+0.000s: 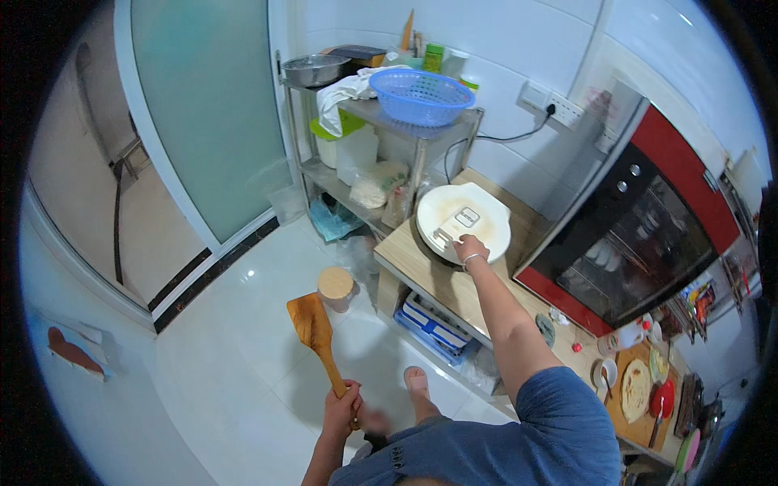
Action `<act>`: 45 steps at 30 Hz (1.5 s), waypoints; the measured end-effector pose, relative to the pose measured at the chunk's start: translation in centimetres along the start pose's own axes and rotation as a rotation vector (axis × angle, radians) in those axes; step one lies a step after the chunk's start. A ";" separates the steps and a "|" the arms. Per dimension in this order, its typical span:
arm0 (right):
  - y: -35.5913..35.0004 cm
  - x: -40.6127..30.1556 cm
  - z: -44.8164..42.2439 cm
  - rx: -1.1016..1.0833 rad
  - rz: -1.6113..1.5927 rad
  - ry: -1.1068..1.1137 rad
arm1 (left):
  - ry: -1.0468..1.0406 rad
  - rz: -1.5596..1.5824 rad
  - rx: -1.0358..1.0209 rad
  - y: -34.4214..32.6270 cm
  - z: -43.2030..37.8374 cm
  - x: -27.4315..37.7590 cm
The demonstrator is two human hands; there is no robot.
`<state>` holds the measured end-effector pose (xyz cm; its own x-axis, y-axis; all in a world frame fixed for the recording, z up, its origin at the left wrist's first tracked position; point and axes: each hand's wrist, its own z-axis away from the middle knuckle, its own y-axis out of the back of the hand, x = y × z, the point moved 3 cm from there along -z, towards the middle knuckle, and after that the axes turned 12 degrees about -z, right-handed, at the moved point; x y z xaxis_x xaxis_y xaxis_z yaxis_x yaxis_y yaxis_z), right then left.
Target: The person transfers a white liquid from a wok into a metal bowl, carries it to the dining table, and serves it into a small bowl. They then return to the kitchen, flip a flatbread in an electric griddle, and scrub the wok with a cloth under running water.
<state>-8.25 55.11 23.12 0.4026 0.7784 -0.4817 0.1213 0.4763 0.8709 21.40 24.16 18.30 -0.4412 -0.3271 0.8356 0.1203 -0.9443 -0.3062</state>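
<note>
My left hand [342, 408] grips the handle of a wooden spatula [311, 322], whose broad, darkened blade points up and away over the floor. My right hand [471, 248] reaches forward to a white electric baking pan [486, 209] on the wooden counter. Its fingers are closed at the handle [442, 236] on the front of the lid. The lid looks down on its base, with brownish stains on top. What lies inside the pan is hidden.
A steel shelf [419, 143] with a blue plastic basket [419, 97] stands beyond the counter [401, 246]. Right of the pan is a red-and-black cabinet [638, 212]. A flatbread [636, 389] lies on a cutting board [638, 430]. A round stool [335, 282] stands on the floor.
</note>
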 end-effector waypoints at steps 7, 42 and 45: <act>-1.6 -1.9 -2.6 -0.049 0.189 0.238 | -0.007 0.116 0.079 -0.7 -2.8 0.7; 26.5 -4.5 -25.6 -0.422 0.115 -0.096 | 0.183 0.076 0.004 -13.2 -13.1 4.9; 27.3 -3.8 -28.2 -0.520 0.098 -0.328 | 0.238 -0.044 0.088 -14.3 -13.6 5.5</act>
<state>-32.07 76.64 45.97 0.6572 0.7018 -0.2749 -0.3553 0.6101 0.7082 5.15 36.34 21.07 -0.6431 -0.2779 0.7135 0.1683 -0.9603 -0.2224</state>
